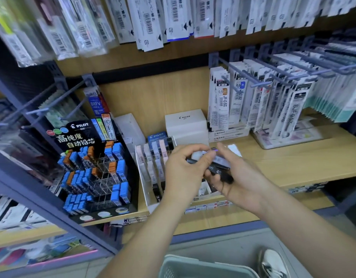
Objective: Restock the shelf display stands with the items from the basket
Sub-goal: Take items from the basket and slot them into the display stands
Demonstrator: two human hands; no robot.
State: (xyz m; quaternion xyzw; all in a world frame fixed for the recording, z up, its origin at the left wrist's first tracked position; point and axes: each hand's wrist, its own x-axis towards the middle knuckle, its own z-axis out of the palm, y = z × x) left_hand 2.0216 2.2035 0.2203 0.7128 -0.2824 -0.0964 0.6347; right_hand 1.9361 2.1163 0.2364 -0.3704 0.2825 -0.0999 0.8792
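Both my hands meet over a wooden shelf, in front of a clear acrylic display stand (147,183) with rows of slim pink, lilac and black boxes. My right hand (237,177) holds a small stack of slim dark and lilac boxes (217,164). My left hand (183,169) pinches the top box of that stack between thumb and fingers. A grey-green plastic basket (195,267) sits on the floor below; its contents are out of view.
A black PILOT lead display stand (92,169) with blue and orange cases stands to the left. White PILOT boxes (186,125) sit behind the acrylic stand. Refill packs hang on metal pegs (259,83) at right and above. My shoe (272,262) is beside the basket.
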